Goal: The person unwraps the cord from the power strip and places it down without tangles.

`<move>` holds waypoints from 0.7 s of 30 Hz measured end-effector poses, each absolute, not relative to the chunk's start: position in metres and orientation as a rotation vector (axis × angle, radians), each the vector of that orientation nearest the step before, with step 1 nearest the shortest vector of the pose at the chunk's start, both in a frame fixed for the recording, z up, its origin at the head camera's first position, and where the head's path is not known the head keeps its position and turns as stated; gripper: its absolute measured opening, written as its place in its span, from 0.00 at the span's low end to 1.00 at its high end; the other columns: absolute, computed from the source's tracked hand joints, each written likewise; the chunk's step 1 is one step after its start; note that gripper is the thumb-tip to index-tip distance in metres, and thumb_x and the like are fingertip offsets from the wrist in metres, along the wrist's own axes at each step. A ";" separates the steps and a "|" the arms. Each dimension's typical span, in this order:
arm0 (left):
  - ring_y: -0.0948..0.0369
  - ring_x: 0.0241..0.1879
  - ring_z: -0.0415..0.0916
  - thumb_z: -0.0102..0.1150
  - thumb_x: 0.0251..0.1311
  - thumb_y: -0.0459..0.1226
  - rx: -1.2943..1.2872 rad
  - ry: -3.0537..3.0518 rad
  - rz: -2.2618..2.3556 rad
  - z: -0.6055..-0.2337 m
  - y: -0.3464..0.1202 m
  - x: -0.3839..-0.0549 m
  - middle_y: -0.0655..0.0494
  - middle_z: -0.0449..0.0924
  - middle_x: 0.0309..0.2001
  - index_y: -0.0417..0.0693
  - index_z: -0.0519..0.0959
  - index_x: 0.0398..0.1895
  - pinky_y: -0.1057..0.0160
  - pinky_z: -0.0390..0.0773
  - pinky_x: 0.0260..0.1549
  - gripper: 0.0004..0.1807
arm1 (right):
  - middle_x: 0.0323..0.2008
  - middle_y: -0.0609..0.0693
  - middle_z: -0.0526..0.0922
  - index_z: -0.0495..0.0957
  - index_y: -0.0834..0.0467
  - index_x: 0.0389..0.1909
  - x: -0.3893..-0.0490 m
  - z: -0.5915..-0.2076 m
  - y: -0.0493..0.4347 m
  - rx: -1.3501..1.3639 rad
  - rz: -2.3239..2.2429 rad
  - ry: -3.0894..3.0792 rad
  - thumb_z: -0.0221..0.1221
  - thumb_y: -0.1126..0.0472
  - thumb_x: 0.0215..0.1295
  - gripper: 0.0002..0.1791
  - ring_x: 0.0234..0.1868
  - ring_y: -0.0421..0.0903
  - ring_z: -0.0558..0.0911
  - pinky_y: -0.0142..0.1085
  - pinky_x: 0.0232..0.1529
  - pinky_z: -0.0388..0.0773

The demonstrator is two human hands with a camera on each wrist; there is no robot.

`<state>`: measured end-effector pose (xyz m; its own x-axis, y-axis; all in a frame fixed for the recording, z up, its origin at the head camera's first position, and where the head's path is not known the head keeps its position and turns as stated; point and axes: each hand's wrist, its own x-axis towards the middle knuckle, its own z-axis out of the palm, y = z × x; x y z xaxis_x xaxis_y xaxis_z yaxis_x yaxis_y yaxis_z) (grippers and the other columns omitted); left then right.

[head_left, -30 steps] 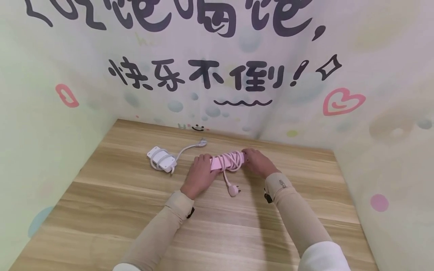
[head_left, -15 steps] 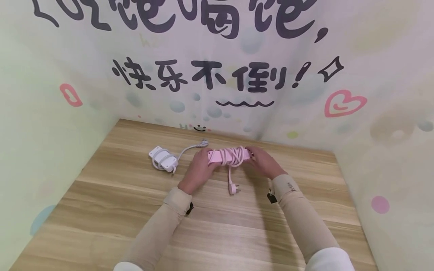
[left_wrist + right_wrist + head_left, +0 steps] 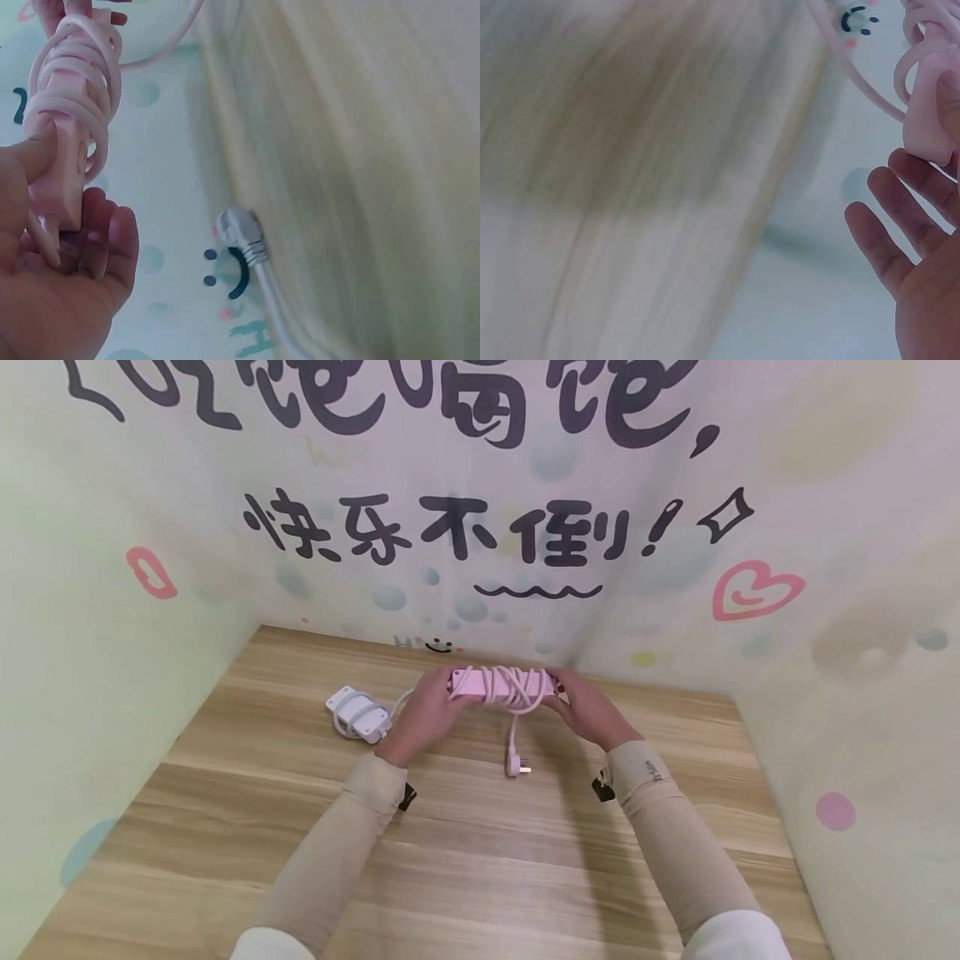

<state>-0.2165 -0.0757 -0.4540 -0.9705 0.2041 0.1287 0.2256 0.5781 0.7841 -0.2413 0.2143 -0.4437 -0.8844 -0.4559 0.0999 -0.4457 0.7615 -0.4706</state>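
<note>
Between my two hands a pink power strip (image 3: 468,683), its own cord wound around it, is held up level above the table. Its pink plug (image 3: 513,766) dangles below on a short length of cord. My left hand (image 3: 427,710) grips the left end, thumb on one face and fingers curled at the other in the left wrist view. At the right end my right hand (image 3: 592,706) pinches the strip between thumb and forefinger; the right wrist view shows the other fingers (image 3: 881,244) spread away from it.
Left of my left hand lies a white power strip (image 3: 360,714) with its cord wrapped round it. Its grey-white plug (image 3: 240,229) shows in the left wrist view, near the table's back edge. Printed walls (image 3: 510,618) border the wooden table (image 3: 480,860) behind and at both sides.
Both hands have raised the pink power strip and brought it level, and its plug has risen with it. My left hand now covers the white strip's plug in the head view.
</note>
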 end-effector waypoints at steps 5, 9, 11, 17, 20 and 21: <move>0.51 0.62 0.75 0.66 0.66 0.47 -0.434 -2.739 -1.401 -0.443 -0.082 -0.222 0.44 0.76 0.63 0.42 0.69 0.69 0.51 0.78 0.62 0.33 | 0.59 0.59 0.80 0.70 0.61 0.68 -0.243 -0.432 0.212 -0.807 -0.783 2.954 0.58 0.49 0.75 0.29 0.61 0.56 0.78 0.54 0.65 0.74; 0.51 0.60 0.76 0.66 0.66 0.46 -0.471 -2.713 -1.424 -0.435 -0.084 -0.226 0.45 0.77 0.61 0.42 0.71 0.68 0.51 0.78 0.60 0.32 | 0.60 0.60 0.79 0.70 0.63 0.68 -0.244 -0.423 0.211 -0.850 -0.780 2.959 0.59 0.50 0.74 0.29 0.60 0.57 0.78 0.53 0.65 0.75; 0.52 0.55 0.77 0.67 0.66 0.46 -0.475 -2.704 -1.450 -0.432 -0.085 -0.227 0.47 0.79 0.56 0.43 0.72 0.65 0.52 0.79 0.56 0.29 | 0.60 0.60 0.79 0.70 0.63 0.68 -0.243 -0.419 0.211 -0.862 -0.778 2.961 0.59 0.50 0.74 0.29 0.59 0.56 0.79 0.52 0.64 0.76; 0.55 0.50 0.77 0.66 0.66 0.48 -0.469 -2.717 -1.497 -0.422 -0.088 -0.232 0.51 0.79 0.52 0.45 0.73 0.63 0.52 0.80 0.52 0.27 | 0.57 0.59 0.81 0.72 0.63 0.66 -0.243 -0.403 0.212 -0.890 -0.769 3.000 0.61 0.50 0.73 0.29 0.56 0.55 0.80 0.52 0.61 0.77; 0.55 0.51 0.77 0.65 0.67 0.49 -0.468 -2.716 -1.508 -0.416 -0.089 -0.236 0.52 0.79 0.54 0.47 0.72 0.65 0.52 0.80 0.53 0.28 | 0.55 0.58 0.81 0.72 0.61 0.67 -0.245 -0.394 0.213 -0.877 -0.767 3.030 0.62 0.50 0.72 0.29 0.55 0.54 0.80 0.51 0.60 0.78; 0.56 0.50 0.76 0.65 0.67 0.49 -0.475 -2.712 -1.505 -0.414 -0.090 -0.238 0.52 0.79 0.54 0.47 0.72 0.65 0.52 0.80 0.53 0.28 | 0.55 0.57 0.81 0.72 0.61 0.67 -0.245 -0.391 0.213 -0.873 -0.762 3.039 0.62 0.50 0.72 0.29 0.54 0.54 0.80 0.51 0.59 0.78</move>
